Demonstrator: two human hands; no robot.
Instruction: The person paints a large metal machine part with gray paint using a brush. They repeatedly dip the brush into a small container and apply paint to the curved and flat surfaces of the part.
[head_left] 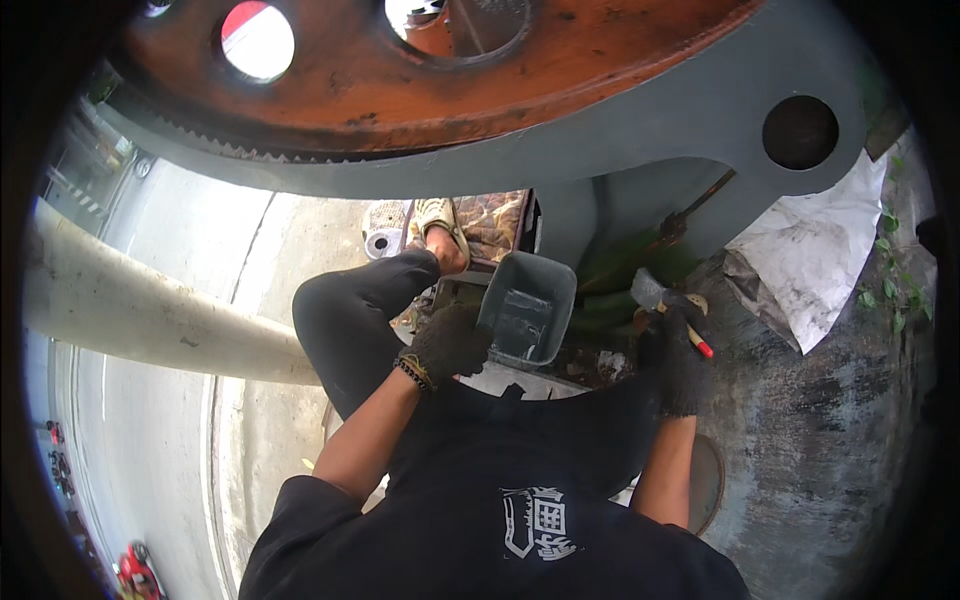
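My left hand (448, 345), in a dark glove, grips the near-left side of a grey rectangular plastic tub (507, 342). The tub tilts so that its inside shows, with wet-looking grey smears on the bottom. To the right, my right hand (678, 362), also gloved, is closed round a putty knife (648, 290). Its flat metal blade points up and left, away from me, and the red end of its handle sticks out on the right side of the hand. Blade and tub are apart. Part of the handle is hidden by the glove.
A large orange wheel (330, 100) with round holes and a toothed edge sits above, beside a grey metal frame (640, 140). A pale pipe (160, 305) crosses the left. A white sheet (815, 255) lies at right. Vehicles, including a red one (137, 575), are along the road.
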